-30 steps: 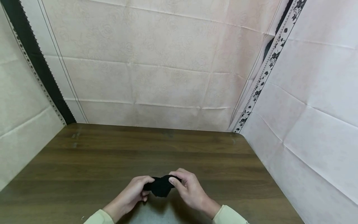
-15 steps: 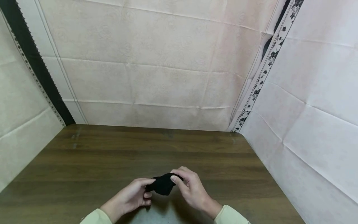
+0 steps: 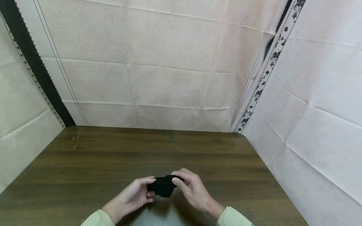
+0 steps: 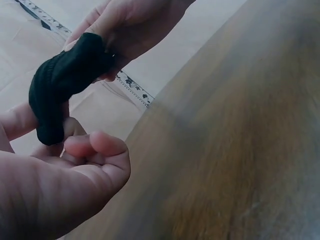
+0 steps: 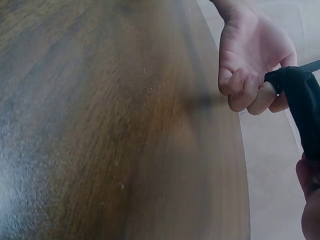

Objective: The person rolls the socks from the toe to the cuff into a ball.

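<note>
A small folded black sock (image 3: pixel 162 186) is stretched between my two hands above the near part of the table. Ribbed knit shows along one edge of the sock (image 4: pixel 55 75) in the left wrist view. My left hand (image 3: pixel 134 195) pinches its left end, thumb on top, with the lower fingers curled beneath. At the right end, my right hand (image 3: pixel 193 191) grips the cloth between thumb and fingers. The right wrist view shows the sock (image 5: pixel 302 107) running from the left hand's fingertips down to the right hand (image 5: pixel 312 200), which is partly cut off by the frame edge.
A brown wood-grain table (image 3: pixel 158 150) spreads beneath the hands. Pale creased cloth (image 3: pixel 169 84) hangs along its back edge, with more cloth on the left and right sides. Shadows of the hands fall on the near tabletop.
The sock has swung from hanging with its point in the middle to bulging toward the right. My left hand's lower fingers have shifted under it; the right hand has barely moved.
</note>
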### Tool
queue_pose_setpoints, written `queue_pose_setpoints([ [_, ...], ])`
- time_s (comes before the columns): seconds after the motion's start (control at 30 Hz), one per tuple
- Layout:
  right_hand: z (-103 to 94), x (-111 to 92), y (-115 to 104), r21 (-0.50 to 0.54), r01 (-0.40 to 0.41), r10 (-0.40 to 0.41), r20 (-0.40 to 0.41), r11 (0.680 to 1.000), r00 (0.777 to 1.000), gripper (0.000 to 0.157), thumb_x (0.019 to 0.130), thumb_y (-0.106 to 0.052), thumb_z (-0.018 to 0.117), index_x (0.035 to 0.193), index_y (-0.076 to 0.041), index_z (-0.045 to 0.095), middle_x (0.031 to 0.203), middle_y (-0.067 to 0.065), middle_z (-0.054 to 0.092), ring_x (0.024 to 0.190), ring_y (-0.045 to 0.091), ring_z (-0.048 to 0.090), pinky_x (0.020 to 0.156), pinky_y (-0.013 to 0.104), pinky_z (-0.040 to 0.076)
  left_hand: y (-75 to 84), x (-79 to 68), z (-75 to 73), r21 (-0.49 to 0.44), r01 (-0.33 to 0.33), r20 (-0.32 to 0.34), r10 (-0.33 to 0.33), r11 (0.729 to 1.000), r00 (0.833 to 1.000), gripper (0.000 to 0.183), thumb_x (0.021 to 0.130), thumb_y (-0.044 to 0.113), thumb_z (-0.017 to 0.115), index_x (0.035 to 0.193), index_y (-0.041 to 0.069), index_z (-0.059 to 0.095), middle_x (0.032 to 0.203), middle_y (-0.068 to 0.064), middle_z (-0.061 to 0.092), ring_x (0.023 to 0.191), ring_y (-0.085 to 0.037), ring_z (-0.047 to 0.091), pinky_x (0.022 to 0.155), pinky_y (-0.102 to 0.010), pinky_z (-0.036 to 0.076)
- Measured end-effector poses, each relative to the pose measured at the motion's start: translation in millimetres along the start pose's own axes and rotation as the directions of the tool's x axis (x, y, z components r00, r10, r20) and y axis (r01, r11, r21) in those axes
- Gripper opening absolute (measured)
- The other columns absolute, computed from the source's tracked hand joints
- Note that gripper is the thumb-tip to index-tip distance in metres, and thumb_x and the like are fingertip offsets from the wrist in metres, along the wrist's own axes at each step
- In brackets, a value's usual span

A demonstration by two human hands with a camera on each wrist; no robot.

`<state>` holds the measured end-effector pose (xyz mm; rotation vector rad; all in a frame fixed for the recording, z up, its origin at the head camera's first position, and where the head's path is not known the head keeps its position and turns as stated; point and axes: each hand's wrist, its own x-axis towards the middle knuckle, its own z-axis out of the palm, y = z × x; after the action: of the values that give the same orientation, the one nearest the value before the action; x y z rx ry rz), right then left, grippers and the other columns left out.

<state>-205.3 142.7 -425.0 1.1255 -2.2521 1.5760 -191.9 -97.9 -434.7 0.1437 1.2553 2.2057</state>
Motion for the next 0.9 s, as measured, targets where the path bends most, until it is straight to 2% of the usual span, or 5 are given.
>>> queue_pose_setpoints([
  [0.1, 0.8, 0, -1, 0.012, -0.02, 0.02, 0.018, 1.0, 1.0, 0.018, 0.102, -0.018, 0.06, 0.115, -0.015, 0.071, 0.102, -0.002, 0.066, 0.093, 0.015, 0.063, 0.081, 0.032, 0.054, 0.0, 1.7, 1.0, -0.001, 0.007, 0.002, -0.007, 1.0, 1.0, 0.009, 0.102, 0.02, 0.047, 0.1, 0.012, 0.045, 0.103, -0.006, 0.047, 0.075, -0.016, 0.038, 0.074, -0.03, 0.036],
  [0.27, 2.4, 0, -3, 0.04, -0.033, 0.031, 0.061, 0.999, 0.998, 0.017, 0.102, -0.019, 0.059, 0.114, -0.016, 0.071, 0.105, -0.002, 0.067, 0.098, 0.016, 0.062, 0.085, 0.032, 0.053, -2.1, 4.0, 4.2, -0.012, 0.021, 0.041, -0.02, 1.0, 0.999, 0.011, 0.097, 0.018, 0.042, 0.091, 0.016, 0.051, 0.098, -0.002, 0.05, 0.079, -0.016, 0.043, 0.075, -0.031, 0.036],
  [0.53, 4.7, 2, -4, 0.034, 0.025, -0.028, 0.079, 0.999, 0.996, 0.017, 0.102, -0.014, 0.059, 0.114, -0.014, 0.071, 0.106, 0.0, 0.067, 0.1, 0.018, 0.062, 0.086, 0.033, 0.053, -2.8, 6.6, 10.3, -0.05, 0.05, 0.092, -0.046, 0.997, 0.995, 0.016, 0.09, 0.017, 0.038, 0.082, 0.017, 0.052, 0.096, -0.003, 0.051, 0.084, -0.017, 0.051, 0.071, -0.031, 0.038],
  [0.77, 1.5, 1, -4, -0.005, -0.031, 0.031, 0.067, 1.0, 0.997, 0.017, 0.102, -0.02, 0.059, 0.114, -0.017, 0.071, 0.105, -0.003, 0.066, 0.098, 0.015, 0.061, 0.085, 0.032, 0.053, -3.3, 4.8, 12.1, -0.053, 0.046, 0.122, -0.04, 0.998, 0.992, 0.022, 0.093, 0.019, 0.035, 0.08, 0.018, 0.054, 0.086, 0.001, 0.049, 0.072, -0.014, 0.044, 0.07, -0.031, 0.038],
  [0.9, -0.6, 0, -3, -0.039, -0.081, 0.082, 0.047, 0.996, 0.995, 0.018, 0.102, -0.025, 0.059, 0.115, -0.02, 0.071, 0.103, -0.007, 0.066, 0.096, 0.014, 0.062, 0.085, 0.031, 0.053, -4.0, 3.7, 12.8, -0.047, 0.026, 0.084, -0.022, 0.999, 0.996, 0.014, 0.096, 0.02, 0.037, 0.091, 0.014, 0.049, 0.097, -0.004, 0.047, 0.071, -0.015, 0.038, 0.068, -0.03, 0.036],
])
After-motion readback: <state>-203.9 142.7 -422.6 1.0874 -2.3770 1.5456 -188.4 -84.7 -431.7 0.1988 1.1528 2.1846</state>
